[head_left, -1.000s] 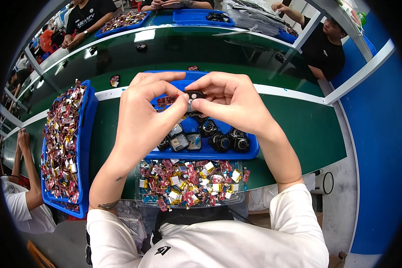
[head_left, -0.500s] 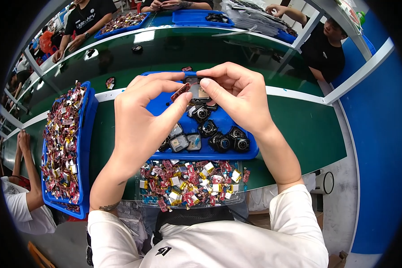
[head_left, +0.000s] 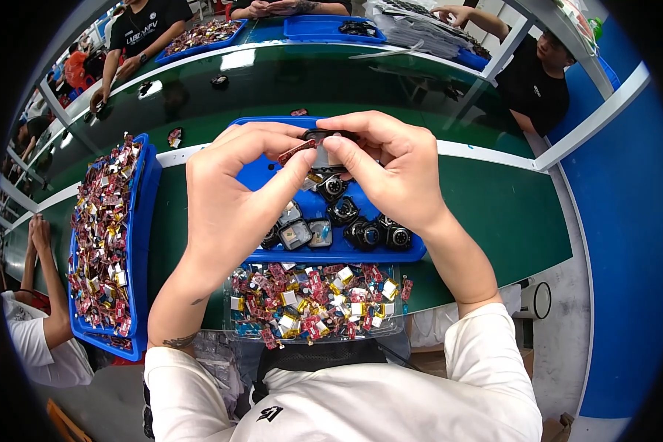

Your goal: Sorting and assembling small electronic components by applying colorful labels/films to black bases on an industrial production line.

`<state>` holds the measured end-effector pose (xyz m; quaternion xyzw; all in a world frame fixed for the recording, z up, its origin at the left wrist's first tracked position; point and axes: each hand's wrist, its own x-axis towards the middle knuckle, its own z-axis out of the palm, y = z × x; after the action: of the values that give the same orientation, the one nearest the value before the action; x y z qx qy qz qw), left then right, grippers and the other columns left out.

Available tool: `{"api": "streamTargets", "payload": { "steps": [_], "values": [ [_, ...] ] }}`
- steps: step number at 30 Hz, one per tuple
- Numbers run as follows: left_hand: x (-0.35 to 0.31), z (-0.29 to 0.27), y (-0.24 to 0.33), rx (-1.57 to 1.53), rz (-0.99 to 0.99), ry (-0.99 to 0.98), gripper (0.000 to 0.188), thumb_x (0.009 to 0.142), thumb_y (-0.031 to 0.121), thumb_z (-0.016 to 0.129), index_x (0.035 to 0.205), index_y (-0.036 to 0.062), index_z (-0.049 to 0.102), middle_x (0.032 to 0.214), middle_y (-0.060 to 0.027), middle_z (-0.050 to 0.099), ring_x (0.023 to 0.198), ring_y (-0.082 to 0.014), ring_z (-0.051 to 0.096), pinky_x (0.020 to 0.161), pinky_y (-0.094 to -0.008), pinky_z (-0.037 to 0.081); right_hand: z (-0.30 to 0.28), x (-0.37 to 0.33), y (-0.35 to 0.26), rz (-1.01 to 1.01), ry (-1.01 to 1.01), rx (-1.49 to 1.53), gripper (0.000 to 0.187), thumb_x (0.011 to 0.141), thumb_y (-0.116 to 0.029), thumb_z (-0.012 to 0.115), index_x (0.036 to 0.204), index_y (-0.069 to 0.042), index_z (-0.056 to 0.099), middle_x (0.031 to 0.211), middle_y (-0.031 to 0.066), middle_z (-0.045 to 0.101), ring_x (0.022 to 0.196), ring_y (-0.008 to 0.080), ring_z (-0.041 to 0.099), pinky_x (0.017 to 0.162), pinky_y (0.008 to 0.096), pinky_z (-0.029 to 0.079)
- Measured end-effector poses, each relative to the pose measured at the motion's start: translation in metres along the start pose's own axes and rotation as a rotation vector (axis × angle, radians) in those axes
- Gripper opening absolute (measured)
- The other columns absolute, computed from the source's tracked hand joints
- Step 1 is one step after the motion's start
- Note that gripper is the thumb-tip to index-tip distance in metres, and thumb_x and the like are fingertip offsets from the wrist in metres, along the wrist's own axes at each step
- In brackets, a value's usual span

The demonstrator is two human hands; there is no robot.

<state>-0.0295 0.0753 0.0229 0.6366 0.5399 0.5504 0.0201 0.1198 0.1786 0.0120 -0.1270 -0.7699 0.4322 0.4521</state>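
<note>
My left hand (head_left: 232, 177) pinches a small red circuit board (head_left: 297, 152) between thumb and fingers. In my right hand (head_left: 398, 173) is a dark square watch case (head_left: 322, 159), gripped at its edge, its hollow side partly hidden by the thumb. The board is right beside the case; whether they touch or are wired together I cannot tell. Under both hands lies a blue tray (head_left: 331, 257) with several black watch cases (head_left: 365, 234) and a few grey square housings (head_left: 295, 235). Closer to my body, a clear tray (head_left: 232, 328) is heaped with red circuit boards and small batteries (head_left: 313, 295).
A deep blue bin (head_left: 149, 191) full of boards stands at left. Beyond a white rail (head_left: 464, 151) runs a green conveyor belt (head_left: 272, 85) carrying scattered parts. Co-workers sit across it and at left; one hand (head_left: 98, 102) reaches onto the belt. A metal post (head_left: 593, 118) rises at right.
The watch case has tilted, showing more of its dark rim, and the circuit board has turned flatter. Parts on the belt have shifted left. A co-worker's hand at far left has moved over the belt.
</note>
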Motion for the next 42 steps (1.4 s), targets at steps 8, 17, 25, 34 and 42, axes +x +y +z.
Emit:
{"api": "streamTargets", "payload": {
  "steps": [8,17,25,34,42],
  "values": [
    [0.001,-0.002,0.001,-0.004,0.053,0.021,0.010,0.079,0.002,0.069,0.087,-0.0040,0.068,0.094,-0.0120,0.067,0.081,-0.0124,0.061,0.072,-0.0229,0.047,-0.001,0.003,-0.001,-0.017,0.028,0.088,0.018,0.084,-0.002,0.064,0.102,0.000,0.066,0.087,0.0072,0.069,0.074,0.0070,0.064,0.063,0.0193,0.052],
    [0.001,-0.006,0.006,0.025,-0.087,0.031,0.008,0.077,0.010,0.071,0.078,0.0020,0.068,0.072,-0.0036,0.065,0.061,-0.0086,0.050,0.055,-0.0225,0.038,-0.008,0.007,-0.004,0.124,-0.061,0.230,0.022,0.085,-0.010,0.066,0.105,0.000,0.065,0.091,0.0073,0.068,0.080,0.0080,0.064,0.065,0.0203,0.052],
    [0.003,-0.008,0.006,-0.332,-0.351,-0.201,0.007,0.082,0.006,0.068,0.083,-0.0015,0.067,0.075,-0.0023,0.065,0.069,-0.0060,0.056,0.065,-0.0204,0.042,-0.004,0.004,-0.001,0.150,0.017,0.298,0.015,0.082,-0.007,0.067,0.095,0.000,0.066,0.088,0.0064,0.068,0.078,0.0078,0.063,0.064,0.0202,0.050],
    [0.004,-0.001,-0.005,-0.542,-0.466,-0.144,0.010,0.081,0.006,0.069,0.085,-0.0024,0.066,0.080,-0.0084,0.068,0.075,-0.0105,0.063,0.072,-0.0232,0.049,-0.006,0.002,-0.004,0.027,0.017,0.093,0.016,0.078,-0.004,0.067,0.093,0.001,0.064,0.085,0.0065,0.068,0.074,0.0097,0.065,0.067,0.0215,0.052],
    [0.008,0.003,-0.015,-0.382,-0.415,-0.063,0.020,0.076,0.009,0.076,0.076,0.0010,0.057,0.071,-0.0041,0.065,0.065,-0.0051,0.060,0.058,-0.0159,0.046,-0.006,0.003,-0.006,0.119,-0.057,0.158,0.017,0.079,-0.007,0.072,0.090,0.002,0.062,0.080,0.0060,0.066,0.072,0.0090,0.064,0.065,0.0208,0.052]
  ]
}}
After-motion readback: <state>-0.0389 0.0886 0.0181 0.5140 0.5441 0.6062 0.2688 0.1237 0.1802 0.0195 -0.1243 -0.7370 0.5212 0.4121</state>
